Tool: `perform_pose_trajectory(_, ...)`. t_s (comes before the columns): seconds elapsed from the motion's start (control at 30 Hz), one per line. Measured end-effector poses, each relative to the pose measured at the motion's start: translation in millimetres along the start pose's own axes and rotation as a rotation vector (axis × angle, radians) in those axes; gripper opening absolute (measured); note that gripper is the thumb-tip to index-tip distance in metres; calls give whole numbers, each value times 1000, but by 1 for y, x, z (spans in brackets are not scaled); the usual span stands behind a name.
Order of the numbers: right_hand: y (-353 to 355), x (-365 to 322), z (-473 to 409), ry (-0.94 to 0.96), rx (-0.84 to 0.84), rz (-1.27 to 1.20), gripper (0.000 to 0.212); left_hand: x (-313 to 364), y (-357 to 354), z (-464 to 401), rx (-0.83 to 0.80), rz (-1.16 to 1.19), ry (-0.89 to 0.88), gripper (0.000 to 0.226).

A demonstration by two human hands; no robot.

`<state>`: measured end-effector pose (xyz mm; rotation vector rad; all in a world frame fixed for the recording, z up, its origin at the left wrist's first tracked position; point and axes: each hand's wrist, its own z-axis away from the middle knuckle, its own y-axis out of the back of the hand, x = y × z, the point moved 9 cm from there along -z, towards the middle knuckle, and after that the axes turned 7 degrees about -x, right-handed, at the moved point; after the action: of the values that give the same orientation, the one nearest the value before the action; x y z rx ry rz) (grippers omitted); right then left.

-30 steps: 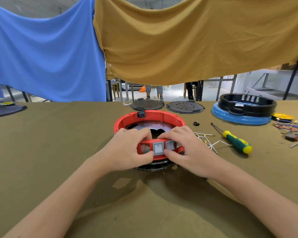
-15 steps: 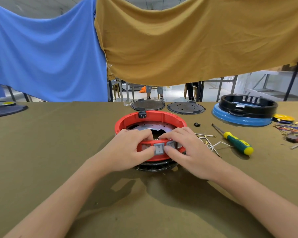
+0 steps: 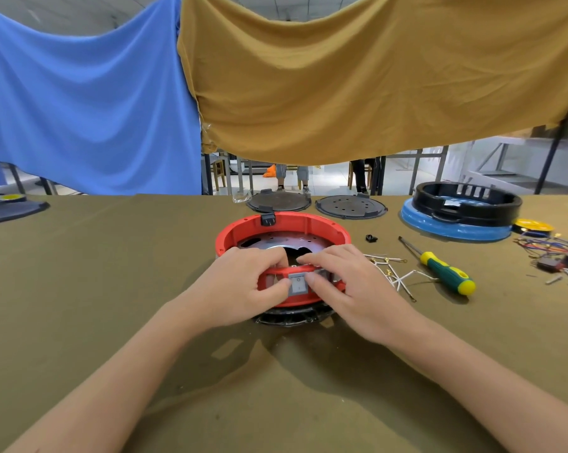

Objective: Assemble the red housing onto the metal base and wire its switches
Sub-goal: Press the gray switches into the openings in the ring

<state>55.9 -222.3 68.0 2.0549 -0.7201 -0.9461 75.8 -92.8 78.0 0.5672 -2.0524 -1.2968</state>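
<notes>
The red ring housing [image 3: 243, 228] sits on the metal base [image 3: 276, 241] at the table's middle, over a black underside [image 3: 289, 318]. A grey rocker switch [image 3: 298, 284] is set in the housing's near wall. My left hand [image 3: 240, 286] grips the near wall from the left, fingers over the rim and thumb beside the switch. My right hand [image 3: 351, 286] grips it from the right, fingers over the rim and thumb against the switch's right side. Other switches beside it are mostly hidden by my hands. White wires [image 3: 394, 273] lie right of the housing.
A green-yellow screwdriver [image 3: 443, 268] lies to the right. Two dark round plates [image 3: 277, 201] [image 3: 351, 207] sit behind the housing. A black ring on a blue base [image 3: 462, 210] stands far right, with coloured wires and parts [image 3: 557, 253] beyond. A small black piece [image 3: 371, 238] lies nearby.
Both thumbs have closed in around the middle grey switch on the near wall; the hands stay on the housing, which has not shifted.
</notes>
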Motion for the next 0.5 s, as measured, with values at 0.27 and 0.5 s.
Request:
perform_pose_trajectory(0.27, 61, 64, 4, -385, 199, -167, 14, -1, 6, -1, 96, -95, 5, 18)
perform_pose_trajectory(0.5, 33, 85, 17, -582, -406, -12, 17, -5, 14, 1, 160, -62, 8, 19)
